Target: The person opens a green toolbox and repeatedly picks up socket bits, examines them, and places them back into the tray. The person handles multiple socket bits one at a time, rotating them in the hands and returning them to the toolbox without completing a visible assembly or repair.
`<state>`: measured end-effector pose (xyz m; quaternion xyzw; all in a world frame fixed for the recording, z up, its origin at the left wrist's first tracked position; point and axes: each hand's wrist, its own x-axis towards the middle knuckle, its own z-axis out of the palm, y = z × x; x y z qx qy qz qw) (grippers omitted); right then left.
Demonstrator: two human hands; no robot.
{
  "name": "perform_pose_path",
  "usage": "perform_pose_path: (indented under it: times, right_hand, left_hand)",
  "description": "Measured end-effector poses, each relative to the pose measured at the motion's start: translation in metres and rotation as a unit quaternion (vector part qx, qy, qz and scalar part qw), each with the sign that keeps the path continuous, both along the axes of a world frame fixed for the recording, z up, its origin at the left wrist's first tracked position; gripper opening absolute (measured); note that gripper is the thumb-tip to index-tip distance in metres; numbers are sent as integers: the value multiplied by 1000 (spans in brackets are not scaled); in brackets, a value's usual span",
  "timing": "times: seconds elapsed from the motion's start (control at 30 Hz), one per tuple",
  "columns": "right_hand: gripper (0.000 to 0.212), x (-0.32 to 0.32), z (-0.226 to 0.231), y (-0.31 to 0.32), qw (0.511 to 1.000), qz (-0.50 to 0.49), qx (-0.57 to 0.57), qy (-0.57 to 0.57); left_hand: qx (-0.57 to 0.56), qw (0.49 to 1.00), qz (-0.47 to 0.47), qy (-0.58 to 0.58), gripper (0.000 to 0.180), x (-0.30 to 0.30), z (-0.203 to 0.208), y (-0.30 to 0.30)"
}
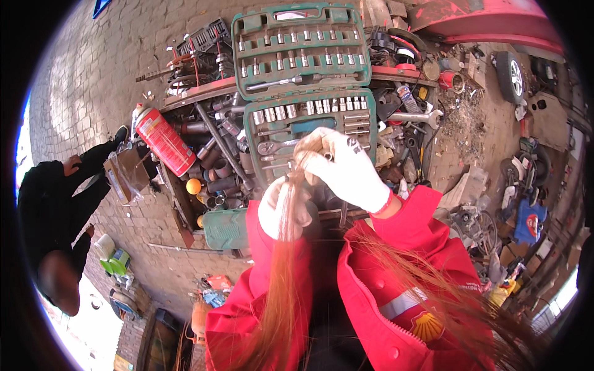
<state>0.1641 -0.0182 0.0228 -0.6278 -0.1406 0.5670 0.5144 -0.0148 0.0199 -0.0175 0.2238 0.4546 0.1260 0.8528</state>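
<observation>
Both my hands wear whitish gloves and meet over the lower half of an open green socket set case [249,133]. My right hand [349,170] is closed, its fingertips pinched around something small and round that I cannot make out. Just below and to its left, my left hand [275,207] has its fingers curled; strands of long reddish hair [286,247] hang across it and hide what it may hold. Rows of chrome sockets [275,114] sit in the case. A ratchet [269,147] lies in its slot beside my hands, and the lid holds further sockets and bits.
A red spray can [166,141] leans left of the case among loose sockets and bars. A large wrench [414,116] lies on the right. Beyond are a wheel [510,77] and a red panel [489,25]. At far left stands a person in black [52,204].
</observation>
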Motion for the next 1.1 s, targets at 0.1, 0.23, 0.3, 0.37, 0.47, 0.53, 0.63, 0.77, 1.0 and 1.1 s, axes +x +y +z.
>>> perform_pose_path:
  times: [0.1, 0.23, 0.3, 0.37, 0.47, 0.53, 0.63, 0.77, 1.0, 1.1]
  right_hand:
    - [14, -25, 8, -14, 997, -16, -22, 66]
    - [17, -33, 8, -18, 997, -27, -30, -68]
    - [21, -32, 10, -19, 998, -55, -2, -29]
    - [22, -26, 19, -28, 996, -63, -39, 54]
    - [30, -20, 31, -34, 995, -76, -22, 59]
    - [32, -18, 37, -35, 998, -60, 14, 10]
    - [26, -20, 44, -33, 997, -75, 12, 30]
    - [23, -20, 46, -30, 998, -50, -29, 14]
    - [21, -27, 48, -30, 998, -53, -2, 15]
    - [21, -30, 49, -32, 998, -55, 3, 4]
  left_hand:
    - [60, 998, 2, 0, 30, 14, 17, 7]
    - [67, 995, -50, -46, 30, 22, 27, 12]
    - [-11, 997, -75, -28, 47, 19, 36, 14]
    - [38, 997, -62, 30, 42, 20, 45, 10]
    - [76, 990, -38, 116, 36, 21, 62, 4]
    - [97, 987, -37, 120, 35, 24, 69, 4]
    - [115, 984, -46, 131, 31, 25, 78, 6]
    - [93, 987, -38, 124, 31, 22, 87, 7]
    - [178, 971, -17, 158, 38, 18, 91, 1]
    - [152, 981, 34, 114, 37, 16, 92, -1]
